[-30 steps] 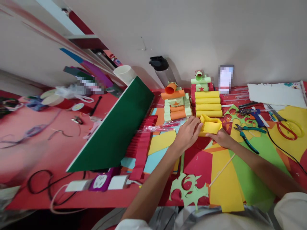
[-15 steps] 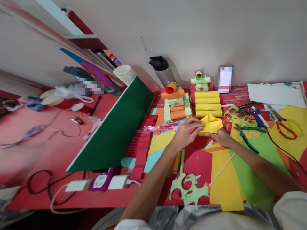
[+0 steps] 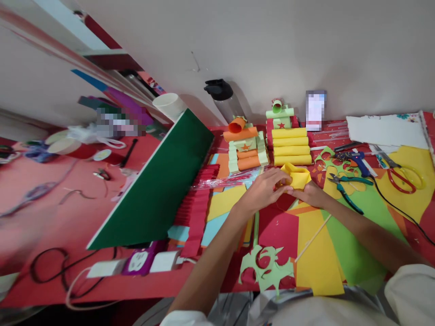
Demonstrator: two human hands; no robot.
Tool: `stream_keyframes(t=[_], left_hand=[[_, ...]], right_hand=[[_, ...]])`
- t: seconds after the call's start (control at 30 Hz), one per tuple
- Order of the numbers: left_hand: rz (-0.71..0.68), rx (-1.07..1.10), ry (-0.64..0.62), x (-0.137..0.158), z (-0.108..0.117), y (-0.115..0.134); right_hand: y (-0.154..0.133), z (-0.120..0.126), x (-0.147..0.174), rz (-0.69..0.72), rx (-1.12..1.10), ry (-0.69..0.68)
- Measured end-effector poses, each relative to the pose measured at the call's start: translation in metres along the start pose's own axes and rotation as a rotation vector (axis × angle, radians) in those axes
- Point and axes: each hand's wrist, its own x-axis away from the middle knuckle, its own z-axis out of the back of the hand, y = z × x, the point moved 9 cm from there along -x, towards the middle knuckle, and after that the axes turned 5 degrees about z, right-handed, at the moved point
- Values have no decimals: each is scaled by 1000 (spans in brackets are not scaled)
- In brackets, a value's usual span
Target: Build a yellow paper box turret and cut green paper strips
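Observation:
A folded piece of yellow paper (image 3: 299,177), shaped like a small open box, is between my two hands over the red table. My left hand (image 3: 267,188) grips its left side with bent fingers. My right hand (image 3: 311,194) holds the lower right side, thumb pointing in toward the left fingertips. Just behind the folded paper stands a paper tank model with yellow rolls (image 3: 291,147). To its left is another tank model with orange rolls (image 3: 250,151).
A green board (image 3: 152,190) leans at left, near a bottle (image 3: 224,99). On the right lie cutting pliers (image 3: 346,190), a glue gun (image 3: 363,163) and scissors (image 3: 401,170). Cut green paper (image 3: 268,267) and a thin stick (image 3: 313,237) are in front. A phone (image 3: 315,111) stands against the wall.
My fingers have shifted on the yellow paper, and its open top has tilted and changed shape. Both hands have come closer together beneath it. The whole view has moved slightly.

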Motion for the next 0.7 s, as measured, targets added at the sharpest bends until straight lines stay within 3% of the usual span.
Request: stream_keyframes(t=[0.1, 0.3, 0.57, 0.7], left_hand=[[33, -59, 5, 0, 1, -1], [17, -206, -4, 3, -8, 3], [270, -311, -96, -7, -2, 7], [245, -394, -105, -8, -1, 12]], right_hand=[[-1, -4, -1, 27, -23, -60], [1, 0, -5, 71, -61, -6], [-1, -3, -6, 108, -67, -9], [5, -4, -6, 93, -79, -7]])
